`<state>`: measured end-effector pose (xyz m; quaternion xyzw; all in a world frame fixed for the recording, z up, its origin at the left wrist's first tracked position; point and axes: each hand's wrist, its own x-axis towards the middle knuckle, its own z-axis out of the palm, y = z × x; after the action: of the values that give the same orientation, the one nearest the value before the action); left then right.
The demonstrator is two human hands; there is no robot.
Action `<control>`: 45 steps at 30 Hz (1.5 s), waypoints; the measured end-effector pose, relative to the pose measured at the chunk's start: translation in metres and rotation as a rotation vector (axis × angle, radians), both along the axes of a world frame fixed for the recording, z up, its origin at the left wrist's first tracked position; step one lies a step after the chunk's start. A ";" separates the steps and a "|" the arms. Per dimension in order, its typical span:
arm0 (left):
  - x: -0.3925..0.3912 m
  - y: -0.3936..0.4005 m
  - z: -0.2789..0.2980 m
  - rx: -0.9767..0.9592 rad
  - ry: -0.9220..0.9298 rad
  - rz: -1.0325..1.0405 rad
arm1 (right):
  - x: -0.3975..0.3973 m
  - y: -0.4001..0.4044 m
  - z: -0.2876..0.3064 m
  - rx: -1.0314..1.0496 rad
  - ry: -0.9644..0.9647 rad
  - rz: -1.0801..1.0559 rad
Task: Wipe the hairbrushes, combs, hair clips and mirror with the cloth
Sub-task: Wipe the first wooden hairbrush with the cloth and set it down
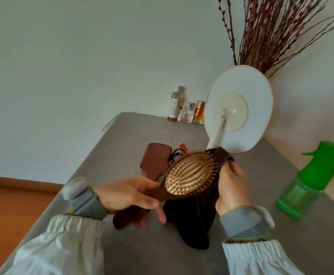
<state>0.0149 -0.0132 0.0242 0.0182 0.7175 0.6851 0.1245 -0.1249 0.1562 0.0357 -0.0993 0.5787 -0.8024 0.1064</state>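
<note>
My left hand (130, 193) grips the handle of an oval wooden hairbrush (191, 173), bristles facing up toward me, held above the table. My right hand (232, 183) holds a dark brown cloth (192, 219) wrapped around the far side and back of the brush head; the cloth hangs down to the table. A second brown wooden brush (154, 157) lies behind, with dark hair clips (176, 153) beside it. The round white mirror (239, 108) on its stand shows its back, just beyond the brush.
A green spray bottle (309, 181) stands at the right on the grey table (162, 128). Several cosmetic bottles (186, 110) line the wall at the back. Dried branches (271, 36) rise behind the mirror. Wooden floor lies to the left.
</note>
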 end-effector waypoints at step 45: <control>-0.031 0.056 -0.016 -0.008 0.269 0.498 | -0.002 0.005 0.002 0.212 0.555 0.051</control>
<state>-0.0164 0.0431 0.0084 -0.0683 0.7127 0.6832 -0.1440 -0.1270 0.1610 0.0379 -0.3175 0.6636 -0.6768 -0.0261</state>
